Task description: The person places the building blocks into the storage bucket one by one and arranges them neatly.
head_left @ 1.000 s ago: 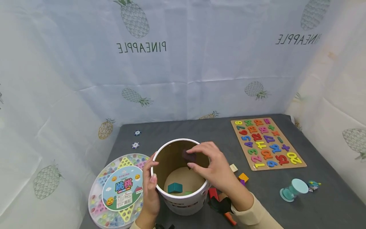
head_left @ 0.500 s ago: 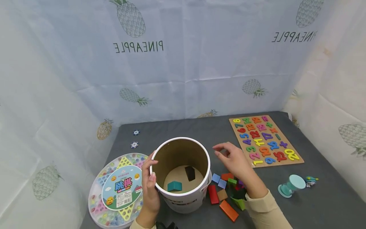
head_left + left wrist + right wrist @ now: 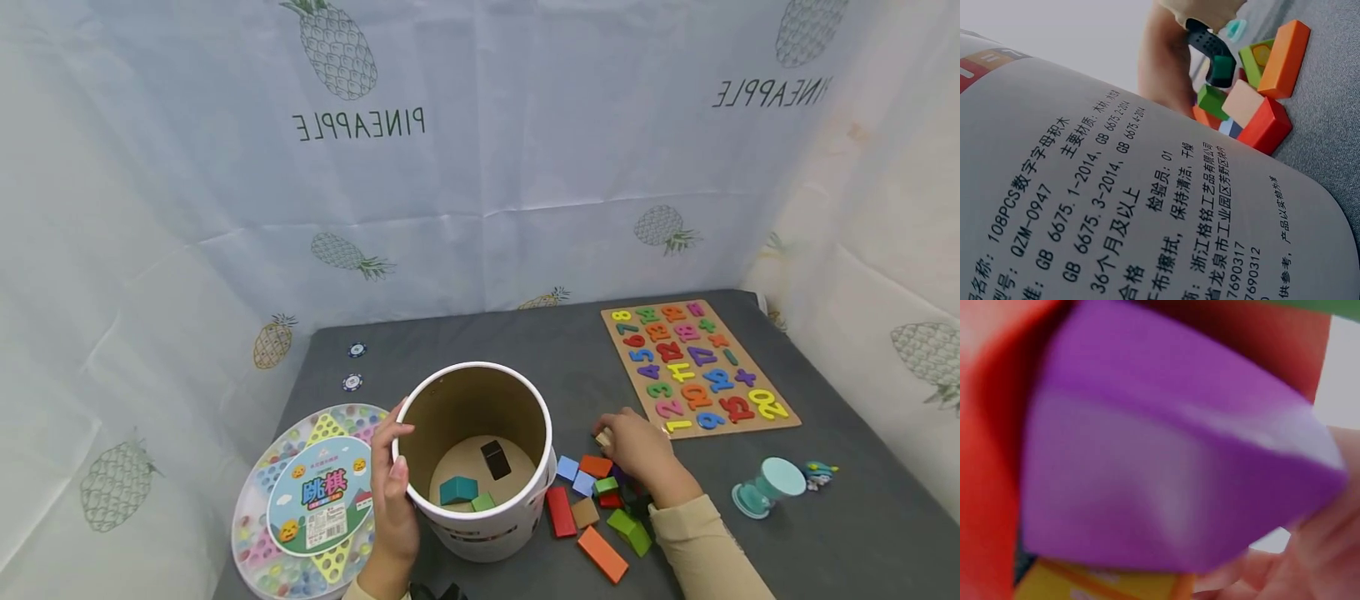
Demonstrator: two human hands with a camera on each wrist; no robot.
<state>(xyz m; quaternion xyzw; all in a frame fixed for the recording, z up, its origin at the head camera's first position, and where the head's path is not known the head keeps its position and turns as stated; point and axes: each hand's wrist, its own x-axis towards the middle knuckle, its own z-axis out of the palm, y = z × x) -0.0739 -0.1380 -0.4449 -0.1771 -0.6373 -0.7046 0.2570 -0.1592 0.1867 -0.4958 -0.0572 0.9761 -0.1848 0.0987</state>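
Note:
A white bucket [image 3: 486, 542] stands at the middle front, its printed wall filling much of the left wrist view. My left hand [image 3: 392, 508] holds its left side, thumb over the rim. Inside lie a teal block [image 3: 458, 490], a black block [image 3: 496, 459] and a green block [image 3: 483, 502]. To the bucket's right, my right hand [image 3: 637, 450] pinches a cream wooden block [image 3: 603, 437] low over the table. Close to the right wrist camera, a purple block [image 3: 1172, 469] hides most of that view. Part of a yellow block [image 3: 1104, 584] shows under it.
Loose blocks lie between bucket and right hand, among them a red block [image 3: 560, 512] and an orange block [image 3: 602, 554]. A number board [image 3: 660, 412], a teal cup [image 3: 772, 486], a Chinese checkers board [image 3: 255, 517] and two poker chips [image 3: 352, 382] lie around.
My right hand has let the black block go inside the bucket, then moved right and down to the cream block. The left hand keeps its hold on the bucket.

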